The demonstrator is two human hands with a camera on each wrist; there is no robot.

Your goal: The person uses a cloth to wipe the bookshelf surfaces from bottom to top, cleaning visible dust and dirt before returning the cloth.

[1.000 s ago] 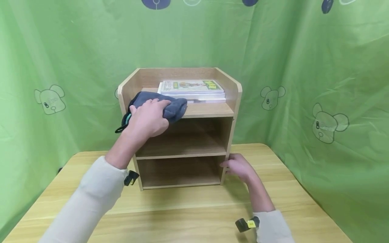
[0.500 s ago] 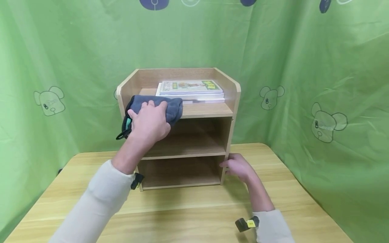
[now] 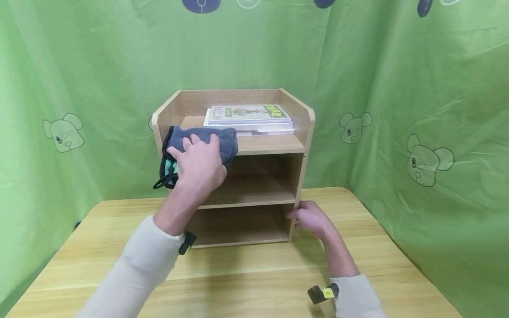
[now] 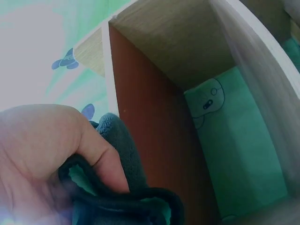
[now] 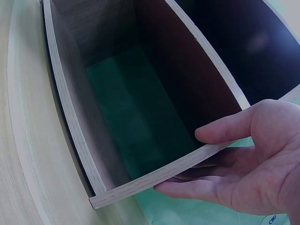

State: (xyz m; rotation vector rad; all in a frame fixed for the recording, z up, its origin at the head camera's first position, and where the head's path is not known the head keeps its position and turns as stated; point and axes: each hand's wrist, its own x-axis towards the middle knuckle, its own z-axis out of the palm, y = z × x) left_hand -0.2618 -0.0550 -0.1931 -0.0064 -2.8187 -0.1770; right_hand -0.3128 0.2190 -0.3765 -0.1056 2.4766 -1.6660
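A small wooden shelf unit [image 3: 246, 205] with a railed top and two open compartments stands on the table. My left hand [image 3: 200, 163] grips a folded grey-blue cloth [image 3: 226, 143] with black edging and a teal underside at the top board's front left edge. In the left wrist view the thumb presses into the folded cloth [image 4: 123, 145] beside the upper compartment. Low on the unit's right side, my right hand [image 3: 314, 218] holds the side panel. The right wrist view shows its thumb inside the lower compartment and its fingers [image 5: 187, 189] behind the panel [image 5: 154, 176].
A short stack of books [image 3: 250, 117] lies on the top board, towards the right. The wooden table [image 3: 254, 282] extends in front and to both sides. Green curtain [image 3: 397, 88] with bear outlines hangs behind and at the sides.
My left hand has drawn the cloth towards me and slightly down at the front left edge, showing more of its teal underside. The right hand stays at the side panel.
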